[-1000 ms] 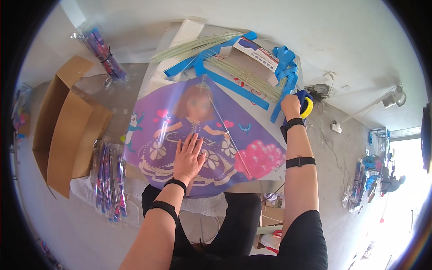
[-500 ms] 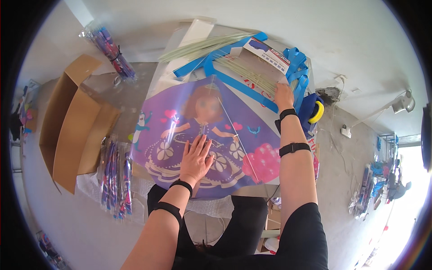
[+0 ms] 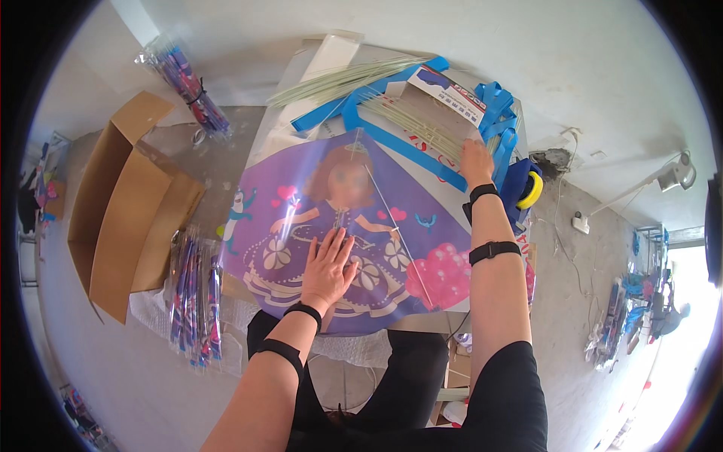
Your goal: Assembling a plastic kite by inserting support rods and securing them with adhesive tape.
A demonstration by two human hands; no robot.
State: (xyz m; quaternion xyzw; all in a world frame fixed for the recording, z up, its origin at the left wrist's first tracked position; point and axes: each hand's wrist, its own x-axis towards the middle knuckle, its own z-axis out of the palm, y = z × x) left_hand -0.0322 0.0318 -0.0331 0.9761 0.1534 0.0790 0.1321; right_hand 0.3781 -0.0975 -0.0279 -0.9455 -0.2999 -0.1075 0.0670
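Note:
A purple kite sheet (image 3: 301, 245), printed with a cartoon princess, hearts and pink balloons, lies spread in front of me. My left hand (image 3: 330, 260) rests flat on its middle, fingers stretched out. Slanting down the sheet's right side is one thin pale rod (image 3: 399, 235). Farther right, my right hand (image 3: 477, 160) has its fingers drawn together at the near ends of a bundle of thin pale rods (image 3: 422, 126); the fingertips are partly hidden. These rods lie by an open printed carton (image 3: 446, 93), with blue ribbon (image 3: 407, 148) running alongside.
Another rod bundle (image 3: 343, 77) lies at the table's far edge. A blue tape dispenser with a yellow ring (image 3: 532, 190) is at the right. On the left stand an open cardboard box (image 3: 113, 256) and bagged rolled kites (image 3: 194, 297); another tied bundle (image 3: 188, 90) is behind.
Almost nothing differs. The view has shifted slightly, while both hands keep their places on the sheet and at the rods.

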